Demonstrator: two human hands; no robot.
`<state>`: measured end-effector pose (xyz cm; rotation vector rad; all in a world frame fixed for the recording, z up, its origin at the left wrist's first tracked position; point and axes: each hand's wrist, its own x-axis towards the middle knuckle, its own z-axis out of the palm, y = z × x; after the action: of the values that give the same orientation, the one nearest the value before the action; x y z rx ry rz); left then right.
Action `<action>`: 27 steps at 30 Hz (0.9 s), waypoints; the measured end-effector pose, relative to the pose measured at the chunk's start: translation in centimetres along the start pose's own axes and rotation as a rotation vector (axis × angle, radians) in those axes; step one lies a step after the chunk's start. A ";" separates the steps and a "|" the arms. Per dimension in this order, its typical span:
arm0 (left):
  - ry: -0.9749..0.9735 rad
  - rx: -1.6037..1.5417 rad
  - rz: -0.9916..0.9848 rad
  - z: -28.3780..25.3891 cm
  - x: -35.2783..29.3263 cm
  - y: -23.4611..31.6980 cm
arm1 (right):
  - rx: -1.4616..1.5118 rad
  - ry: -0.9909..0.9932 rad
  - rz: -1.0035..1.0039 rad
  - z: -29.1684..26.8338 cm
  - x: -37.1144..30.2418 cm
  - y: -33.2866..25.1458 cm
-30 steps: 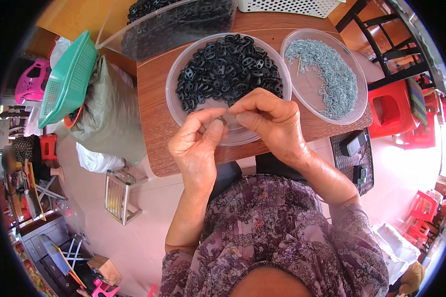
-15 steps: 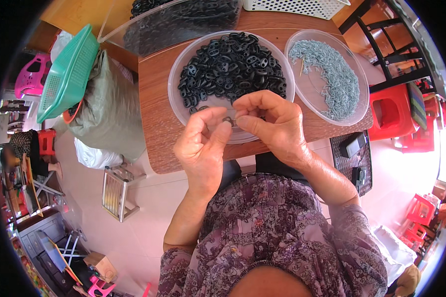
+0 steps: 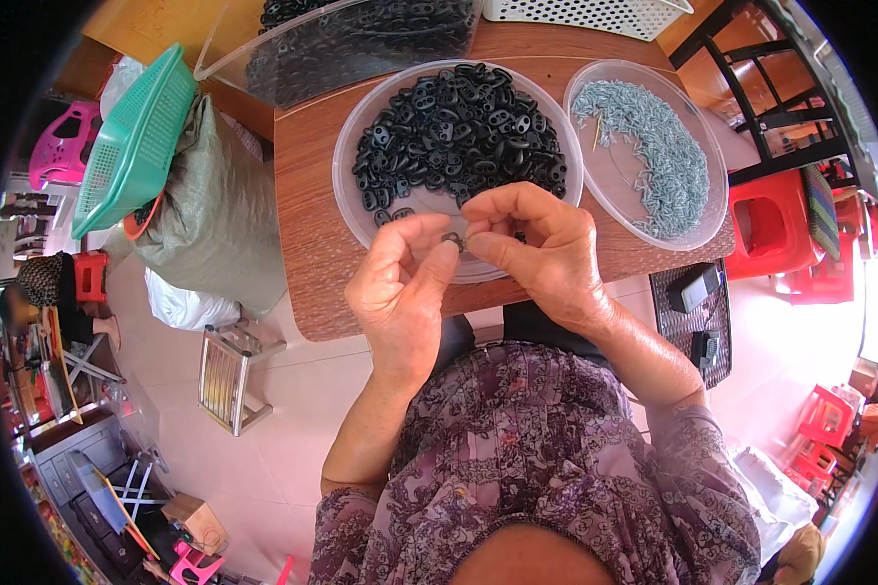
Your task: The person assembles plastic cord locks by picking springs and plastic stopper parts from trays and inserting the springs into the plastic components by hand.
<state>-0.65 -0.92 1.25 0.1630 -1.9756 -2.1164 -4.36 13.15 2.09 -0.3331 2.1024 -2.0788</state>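
One small dark rounded piece (image 3: 451, 237), long axis unclear, in narrow pinch of left hand (image 3: 397, 297); just left of curled right hand (image 3: 553, 252), hold unclear.

Oval parts (image 3: 458, 127) are blk, slim pcs (image 3: 671, 166) grey-blue, table (image 3: 312, 278) brn woodgrain, shirt (image 3: 527, 439) purple w/ dk print.

A table (image 3: 307, 219) strip lies open left of the tub (image 3: 417, 199); the bin (image 3: 361, 73) blocks its far side, the dish (image 3: 617, 180) its right.
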 end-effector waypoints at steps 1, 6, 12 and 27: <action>0.002 -0.001 0.001 0.0 0.0 0.0 | -0.007 -0.003 0.004 0.0 0.0 0.0; 0.005 -0.035 -0.001 0.2 -0.1 0.1 | -0.010 0.001 -0.005 0.1 -0.1 0.1; -0.007 0.137 0.061 0.1 -0.2 0.0 | -0.053 0.007 -0.020 0.2 -0.1 0.2; -0.030 0.313 0.242 0.0 -0.2 -0.4 | -0.072 0.027 -0.048 0.2 -0.4 0.4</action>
<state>-0.54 -0.82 0.86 -0.0525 -2.2082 -1.6656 -3.96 13.08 1.63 -0.3713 2.2108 -2.0481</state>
